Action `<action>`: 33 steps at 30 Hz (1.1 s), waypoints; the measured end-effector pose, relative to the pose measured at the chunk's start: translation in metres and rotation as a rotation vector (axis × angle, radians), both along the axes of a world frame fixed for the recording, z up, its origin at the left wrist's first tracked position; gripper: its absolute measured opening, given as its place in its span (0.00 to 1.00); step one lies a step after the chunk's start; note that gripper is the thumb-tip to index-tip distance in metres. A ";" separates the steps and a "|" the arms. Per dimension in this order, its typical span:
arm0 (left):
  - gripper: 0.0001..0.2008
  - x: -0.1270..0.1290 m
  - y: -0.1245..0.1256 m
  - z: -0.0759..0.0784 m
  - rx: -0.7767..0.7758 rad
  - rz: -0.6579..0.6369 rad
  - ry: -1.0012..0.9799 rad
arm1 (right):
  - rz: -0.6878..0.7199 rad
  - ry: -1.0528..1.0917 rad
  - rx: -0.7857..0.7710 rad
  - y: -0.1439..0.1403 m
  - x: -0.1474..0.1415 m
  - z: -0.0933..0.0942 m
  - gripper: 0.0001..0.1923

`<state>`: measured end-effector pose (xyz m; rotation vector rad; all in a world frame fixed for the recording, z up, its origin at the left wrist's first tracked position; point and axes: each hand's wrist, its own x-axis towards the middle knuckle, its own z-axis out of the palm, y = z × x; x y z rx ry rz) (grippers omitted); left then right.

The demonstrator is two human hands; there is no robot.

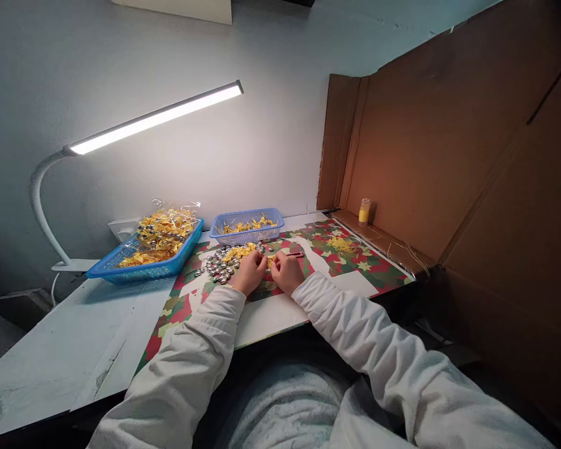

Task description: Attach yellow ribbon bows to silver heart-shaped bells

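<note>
Basically both hands meet mid-mat: left hand [249, 271] and right hand [286, 271] curled, fingertips pinched together on a tiny yellow piece [270, 260]; too small to tell which hand grips it. Piece looks light, thin and crushable, so pinch it by the edges. Silver beads [217, 265] at 10 o'clock of the hands: hard, round, likely to roll. Yellow pile [239, 251] at 11. Mesh plastic baskets: small basket [247, 226] at 12, big basket [144, 259] at 10. Glossy printed mat [355, 265].
</note>
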<state>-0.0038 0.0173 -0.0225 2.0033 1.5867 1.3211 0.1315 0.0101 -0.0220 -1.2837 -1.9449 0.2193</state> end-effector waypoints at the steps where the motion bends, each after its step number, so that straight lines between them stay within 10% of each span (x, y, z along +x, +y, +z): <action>1: 0.11 0.001 -0.001 0.001 -0.010 0.015 0.016 | -0.005 -0.019 -0.002 0.000 0.000 0.000 0.06; 22: 0.10 -0.001 0.000 0.003 0.078 0.052 -0.091 | 0.137 0.230 0.023 0.007 0.005 -0.007 0.05; 33: 0.18 0.005 0.000 0.003 -0.076 -0.192 -0.485 | 0.141 0.245 0.068 0.011 0.006 -0.006 0.07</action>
